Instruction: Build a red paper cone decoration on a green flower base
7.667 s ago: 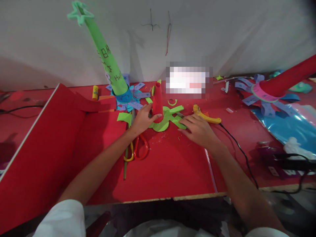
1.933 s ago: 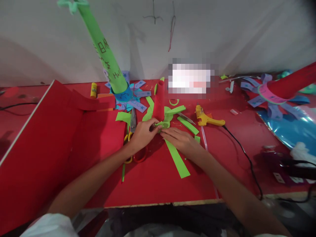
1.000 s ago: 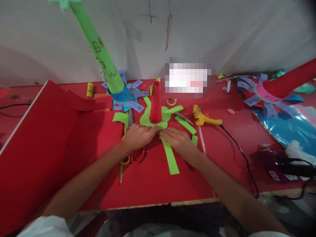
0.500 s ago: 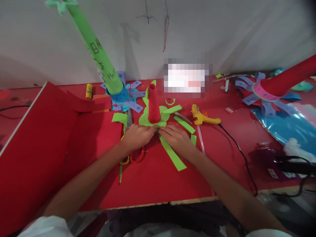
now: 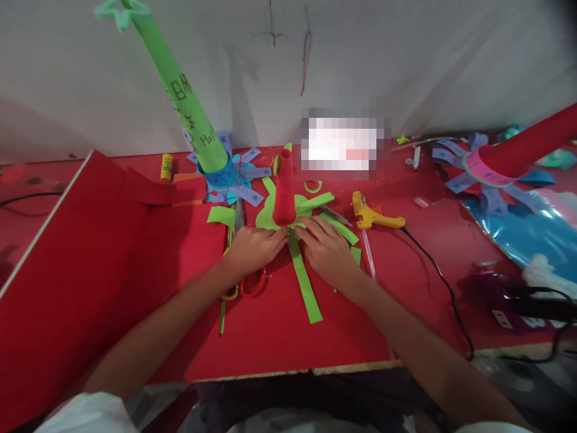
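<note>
A small red paper cone (image 5: 285, 189) stands upright on a green flower-shaped paper base (image 5: 267, 211) with strips sticking out. My left hand (image 5: 256, 248) is closed at the base's front edge, its fingertips pinching the green paper. My right hand (image 5: 327, 249) lies just right of the cone, fingers somewhat apart, the fingertips touching the base. A long green strip (image 5: 305, 285) runs toward me between my hands. Scissors with red and yellow handles (image 5: 253, 284) lie partly under my left hand.
A yellow glue gun (image 5: 378, 218) with a black cord lies to the right. Behind on the left are a tall green paper tube (image 5: 189, 114) and a glue stick (image 5: 166, 168). A red board (image 5: 67, 258) rises at left; a red tube (image 5: 532, 144) leans at right.
The long green strip has swung leftward and now points more directly toward me. My right hand's fingers have spread and moved slightly up. The whole view has shifted a little.
</note>
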The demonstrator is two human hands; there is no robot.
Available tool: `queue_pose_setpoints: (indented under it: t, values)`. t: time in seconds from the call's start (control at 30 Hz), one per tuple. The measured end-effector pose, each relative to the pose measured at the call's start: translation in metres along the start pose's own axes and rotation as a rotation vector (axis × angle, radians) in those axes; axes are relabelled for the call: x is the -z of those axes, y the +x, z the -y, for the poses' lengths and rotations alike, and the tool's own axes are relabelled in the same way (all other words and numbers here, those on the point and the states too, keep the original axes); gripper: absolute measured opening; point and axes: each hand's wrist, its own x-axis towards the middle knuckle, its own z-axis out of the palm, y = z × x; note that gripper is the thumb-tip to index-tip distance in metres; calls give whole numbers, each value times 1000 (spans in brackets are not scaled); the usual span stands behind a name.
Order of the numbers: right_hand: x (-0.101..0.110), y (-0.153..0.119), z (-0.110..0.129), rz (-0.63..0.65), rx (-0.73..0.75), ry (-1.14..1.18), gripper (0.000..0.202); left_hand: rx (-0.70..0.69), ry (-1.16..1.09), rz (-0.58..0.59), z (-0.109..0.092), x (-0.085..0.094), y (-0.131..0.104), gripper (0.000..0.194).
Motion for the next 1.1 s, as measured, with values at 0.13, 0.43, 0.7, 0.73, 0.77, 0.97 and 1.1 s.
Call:
queue_pose_setpoints:
  t: [0.13,0.43,0.7,0.73,0.77,0.97,1.1]
  values:
    - [-1,1,1,24,-21,-26,38,-7,-16,24,0,0,0,29]
    - [-5,-1,-1,85,-12,-6,42,1,-30,47,-1,0,2,32]
    - [-2,0,0,33,12,26,37,-61,-48,-58,-1,3,2,32]
    - [0,0,0,18,19,37,35,-77,-54,-61,-1,3,2,32]
    - [1,0,0,3,29,50,33,-85,-57,-56,-1,4,1,32]
    - [10,-1,-4,-87,27,183,29,11,-51,49,-2,2,1,38]
    - [9,-3,-10,-86,-3,290,28,61,-72,137,-3,4,2,40]
